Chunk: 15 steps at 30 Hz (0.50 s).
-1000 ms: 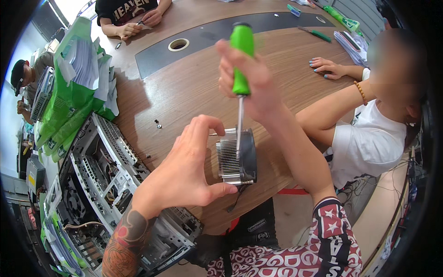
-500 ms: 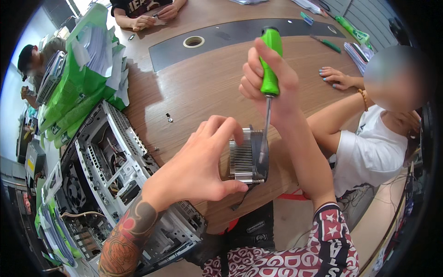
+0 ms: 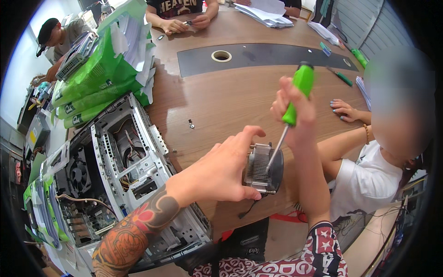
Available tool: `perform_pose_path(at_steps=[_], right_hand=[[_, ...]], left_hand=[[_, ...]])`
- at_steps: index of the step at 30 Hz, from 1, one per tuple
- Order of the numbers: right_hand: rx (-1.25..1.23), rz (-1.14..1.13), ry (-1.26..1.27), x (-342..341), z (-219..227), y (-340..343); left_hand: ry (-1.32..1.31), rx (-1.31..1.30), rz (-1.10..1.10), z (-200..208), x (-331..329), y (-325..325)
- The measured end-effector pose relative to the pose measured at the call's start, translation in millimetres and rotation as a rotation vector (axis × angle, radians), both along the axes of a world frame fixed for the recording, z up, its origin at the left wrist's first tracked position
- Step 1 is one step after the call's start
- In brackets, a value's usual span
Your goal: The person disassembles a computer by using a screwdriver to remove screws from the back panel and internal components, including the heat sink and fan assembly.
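My left hand (image 3: 221, 173) grips a finned metal cooler (image 3: 264, 168) from its left side, thumb curled under the lower edge and fingers spread across the top; the cooler sits at the near edge of the wooden table (image 3: 221, 106), directly between my two hands. My right hand (image 3: 293, 115) is wrapped in a closed fist around the green handle of a screwdriver (image 3: 291, 108), held just above and right of the cooler; the steel shaft slants down-left, and its tip meets the cooler's upper face. Whether the tip is seated in a screw, I cannot tell. Left of my left forearm lies an opened computer case (image 3: 124, 171), its side panel off and internal bays exposed. Beyond that, stacked green packages (image 3: 99, 76). Ahead of my left hand a small loose screw (image 3: 190, 123) rests on the table; farther off, a roll of tape (image 3: 221, 56). Right of my right hand, a seated person's hand (image 3: 345, 110) rests flat on the table.
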State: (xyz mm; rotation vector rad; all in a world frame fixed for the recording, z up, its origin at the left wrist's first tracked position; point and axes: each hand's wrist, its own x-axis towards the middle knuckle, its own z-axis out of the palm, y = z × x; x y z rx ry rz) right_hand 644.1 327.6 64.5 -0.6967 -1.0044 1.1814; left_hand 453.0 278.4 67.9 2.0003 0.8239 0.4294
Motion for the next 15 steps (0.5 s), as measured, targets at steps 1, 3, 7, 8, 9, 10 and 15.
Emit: perform_pose_path(at_steps=[1,3,7,8,9,10,15], right_hand=[[0.007,0.008,-0.002,-3,1,2],[-0.01,-0.076,-0.209,-6,-2,3],[0.033,-0.065,-0.148,3,-2,10],[0.01,-0.013,-0.116,0,1,4],[-0.012,0.04,-0.085,-4,2,1],[-0.01,0.048,-0.079,-6,2,2],[-0.04,-0.153,-0.183,4,-6,17]], left_hand=[[-0.002,0.007,0.008,0,0,1],[0.043,0.112,-0.045,-6,0,1],[0.023,0.098,-0.047,-7,-1,3],[0.028,0.086,-0.048,-6,0,2],[0.033,0.074,-0.049,-5,0,2],[0.039,0.075,-0.041,-3,-1,2],[0.032,0.088,-0.059,-4,0,2]])
